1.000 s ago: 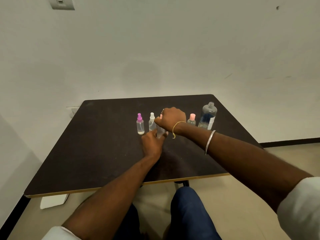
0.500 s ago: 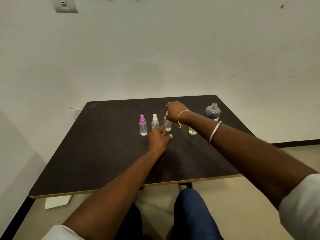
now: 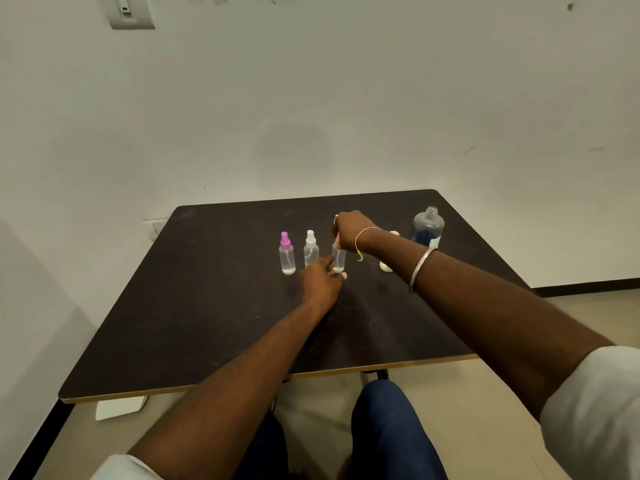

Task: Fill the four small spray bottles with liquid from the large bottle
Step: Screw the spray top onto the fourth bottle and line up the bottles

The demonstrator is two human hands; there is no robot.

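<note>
— Hands first, nearest one: what is the left hand (image 3: pixel 323 280) doing?
— It lies low on the dark matt surface (image 3: pixel 207 323), its fingers (image 3: pixel 330 266) curled at the foot of the third small bottle (image 3: pixel 339 259), steadying it upright
— And the right hand (image 3: pixel 351 230)?
— Right above, fingers bunched down over the top of the same bottle. The cap is hidden under them, so I cannot tell whether it is on. A metal bangle (image 3: pixel 420 268) circles that forearm
— Which step, then?
— Cap work on bottle three, I judge: either unscrewing to fill or closing after. How much it holds is hard to make out
— Its neighbours?
— In one row with it. On its left stand the white-capped bottle (image 3: pixel 311 249) and, beyond that, the purple-capped bottle (image 3: pixel 286 252). Both are slim clear plastic cylinders with a little pale liquid at the bottom. On its right is the pink-capped bottle (image 3: pixel 386 265), half hidden behind the forearm, its base yellowish
— Farther back?
— The large bottle (image 3: pixel 427 225) ends the row on the right, near the far corner. It is clear plastic with round shoulders, an open threaded neck and a white label low down
— Next move?
— If the cap is coming off, a firm twist while the low hand holds. The pour would then need a slow tilt, since the small neck is narrow and so light a bottle would tip easily
</note>
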